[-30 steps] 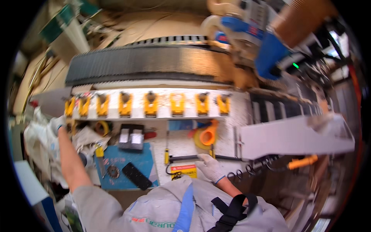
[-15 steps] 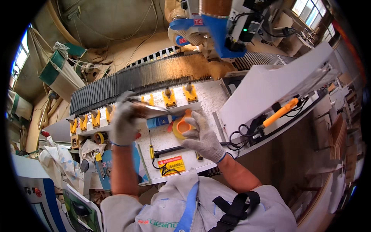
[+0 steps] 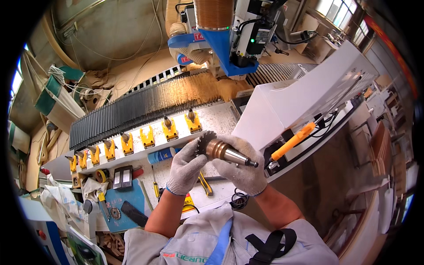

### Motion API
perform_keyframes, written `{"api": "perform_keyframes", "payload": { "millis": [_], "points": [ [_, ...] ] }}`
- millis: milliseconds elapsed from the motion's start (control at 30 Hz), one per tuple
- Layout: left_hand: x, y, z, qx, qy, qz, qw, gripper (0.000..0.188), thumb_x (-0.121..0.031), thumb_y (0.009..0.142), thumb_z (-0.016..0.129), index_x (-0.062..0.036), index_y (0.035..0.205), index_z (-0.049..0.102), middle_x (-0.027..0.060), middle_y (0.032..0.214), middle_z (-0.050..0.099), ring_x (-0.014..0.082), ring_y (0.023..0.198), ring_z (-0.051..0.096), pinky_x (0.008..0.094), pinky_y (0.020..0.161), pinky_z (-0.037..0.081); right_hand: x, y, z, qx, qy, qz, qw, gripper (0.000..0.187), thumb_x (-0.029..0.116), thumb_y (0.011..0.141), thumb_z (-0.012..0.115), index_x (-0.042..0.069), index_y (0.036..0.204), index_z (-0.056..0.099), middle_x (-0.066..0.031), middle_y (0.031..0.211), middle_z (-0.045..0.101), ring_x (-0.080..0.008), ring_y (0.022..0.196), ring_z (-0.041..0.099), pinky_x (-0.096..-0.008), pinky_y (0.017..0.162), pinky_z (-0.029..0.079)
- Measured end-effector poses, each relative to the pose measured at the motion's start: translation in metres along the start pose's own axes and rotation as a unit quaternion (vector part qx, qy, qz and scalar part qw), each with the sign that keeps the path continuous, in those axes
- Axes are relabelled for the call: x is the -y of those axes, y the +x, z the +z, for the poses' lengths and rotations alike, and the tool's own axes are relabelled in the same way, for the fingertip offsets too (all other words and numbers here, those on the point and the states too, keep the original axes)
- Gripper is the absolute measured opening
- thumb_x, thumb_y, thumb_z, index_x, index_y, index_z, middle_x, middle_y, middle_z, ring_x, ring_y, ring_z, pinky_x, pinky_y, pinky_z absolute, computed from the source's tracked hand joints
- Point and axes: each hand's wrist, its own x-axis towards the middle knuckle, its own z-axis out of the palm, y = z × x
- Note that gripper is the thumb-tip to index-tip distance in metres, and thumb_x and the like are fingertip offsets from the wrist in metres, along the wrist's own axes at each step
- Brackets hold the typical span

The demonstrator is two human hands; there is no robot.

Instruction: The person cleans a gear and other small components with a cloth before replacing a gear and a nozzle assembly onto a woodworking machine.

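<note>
Both of my gloved hands hold a metal tool holder [image 3: 219,150] with a brass-coloured collar, lying tilted in front of my chest. A dark toothed saw blade [image 3: 203,145] is fixed at its left end, and its silver taper points right. My left hand [image 3: 184,170] is closed round the blade side. On the other side, the fingers of my right hand [image 3: 244,171] wrap the holder near the taper. Behind my left hand lies a blue bottle [image 3: 161,156]. A yellow utility knife [image 3: 205,183] lies just below, between my wrists.
A row of yellow tool forks [image 3: 147,137] lines the machine bed, several bearing tool holders. Beyond runs a black bellows cover [image 3: 128,102] strewn with sawdust. A white guard panel [image 3: 300,95] and orange handle [image 3: 293,141] stand right. A blue board [image 3: 126,201] lies left.
My left hand, blurred over the fork row with a metal piece, has come back toward my chest. My right hand, formerly spread beside an orange tape roll, now grips the tool holder too. The view has shifted.
</note>
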Motion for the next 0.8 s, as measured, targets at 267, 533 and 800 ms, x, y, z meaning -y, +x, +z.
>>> {"api": "perform_keyframes", "payload": {
  "millis": [267, 533, 800],
  "points": [
    [-0.016, 0.027, -0.06, 0.004, 0.052, -0.032, 0.998, 0.047, -0.01, 0.099, 0.063, 0.0053, 0.143, 0.056, 0.0081, 0.124, 0.067, 0.015, 0.113, 0.062, 0.0305, 0.102, 0.047, -0.005, 0.074, 0.036, 0.05, -0.162, 0.057, 0.984, 0.058, 0.026, 0.083, 0.086, -0.006, 0.127, 0.064, -0.0148, 0.103, 0.074, -0.0179, 0.089, 0.073, -0.0316, 0.083, 0.059],
    [-0.005, 0.084, -0.089, -0.034, -0.036, -0.084, 0.995, 0.044, -0.04, 0.11, 0.049, 0.0, 0.109, 0.067, 0.0093, 0.094, 0.07, 0.0175, 0.082, 0.067, 0.0321, 0.072, 0.056, -0.015, 0.146, 0.051, 0.166, -0.186, 0.13, 0.96, 0.04, 0.021, 0.083, 0.084, -0.001, 0.114, 0.071, -0.009, 0.102, 0.072, -0.0131, 0.091, 0.068, -0.0301, 0.081, 0.056],
    [0.034, 0.137, -0.094, 0.033, -0.353, -0.026, 0.935, 0.06, -0.053, 0.111, 0.032, -0.0081, 0.14, 0.059, 0.0156, 0.137, 0.065, 0.0326, 0.129, 0.059, 0.0487, 0.108, 0.047, -0.032, 0.212, 0.059, 0.011, -0.096, 0.323, 0.942, 0.021, 0.021, 0.088, 0.078, 0.0, 0.085, 0.075, -0.0047, 0.076, 0.073, -0.0102, 0.064, 0.064, -0.0268, 0.06, 0.052]
  ]
}}
